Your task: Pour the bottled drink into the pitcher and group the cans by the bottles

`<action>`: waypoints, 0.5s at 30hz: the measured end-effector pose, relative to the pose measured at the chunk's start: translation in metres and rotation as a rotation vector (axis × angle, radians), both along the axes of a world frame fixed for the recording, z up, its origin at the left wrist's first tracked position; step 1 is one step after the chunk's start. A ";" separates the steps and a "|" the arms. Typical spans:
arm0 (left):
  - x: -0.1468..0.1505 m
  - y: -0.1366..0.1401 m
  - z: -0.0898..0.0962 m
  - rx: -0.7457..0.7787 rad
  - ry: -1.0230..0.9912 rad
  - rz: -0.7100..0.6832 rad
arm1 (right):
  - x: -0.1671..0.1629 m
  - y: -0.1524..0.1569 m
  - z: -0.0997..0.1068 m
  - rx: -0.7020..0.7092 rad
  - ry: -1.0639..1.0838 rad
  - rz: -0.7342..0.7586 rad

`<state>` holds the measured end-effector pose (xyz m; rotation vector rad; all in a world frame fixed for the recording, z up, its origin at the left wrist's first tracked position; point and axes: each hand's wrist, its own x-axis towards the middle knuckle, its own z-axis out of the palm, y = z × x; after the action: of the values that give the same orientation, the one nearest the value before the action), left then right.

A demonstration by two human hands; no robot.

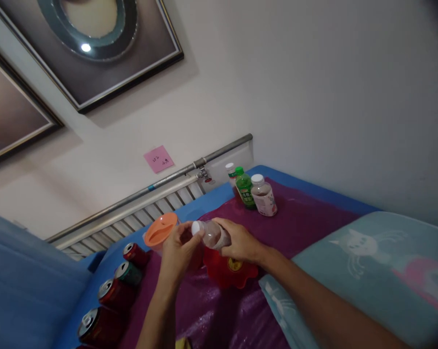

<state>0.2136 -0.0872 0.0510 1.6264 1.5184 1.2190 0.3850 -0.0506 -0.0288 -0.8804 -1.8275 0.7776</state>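
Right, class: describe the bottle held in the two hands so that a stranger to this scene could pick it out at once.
Start at the purple cloth spread over the blue surface below the wall. Near its middle, above a red dish, the right hand holds a small clear bottle on its side, the left hand at its white cap. Unlike the three bottles standing upright by the wall, it lies tilted and lifted.

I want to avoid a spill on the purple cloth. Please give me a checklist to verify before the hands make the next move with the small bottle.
1. Right hand has a firm grip on the small bottle: ok.
2. Left hand fingers at the white cap: ok.
3. Cap already loosened: cannot tell.
4. Bottle level: not ok, it lies tilted with the cap toward the left.
5. Red bowl under the bottle: ok.
6. Cans and standing bottles apart from the hands: ok.
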 end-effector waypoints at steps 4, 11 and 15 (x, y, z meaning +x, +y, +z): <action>-0.006 -0.001 0.008 -0.003 0.167 -0.008 | 0.002 0.001 0.000 0.062 -0.083 -0.018; -0.011 -0.002 0.023 -0.039 0.349 -0.075 | 0.003 0.003 -0.005 0.089 -0.151 0.018; -0.013 0.001 0.020 -0.032 0.368 -0.061 | 0.000 0.000 -0.005 0.027 -0.112 0.014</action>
<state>0.2009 -0.0861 0.0707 1.9388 1.6793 0.8901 0.3846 -0.0505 -0.0334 -0.9109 -1.9394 0.7237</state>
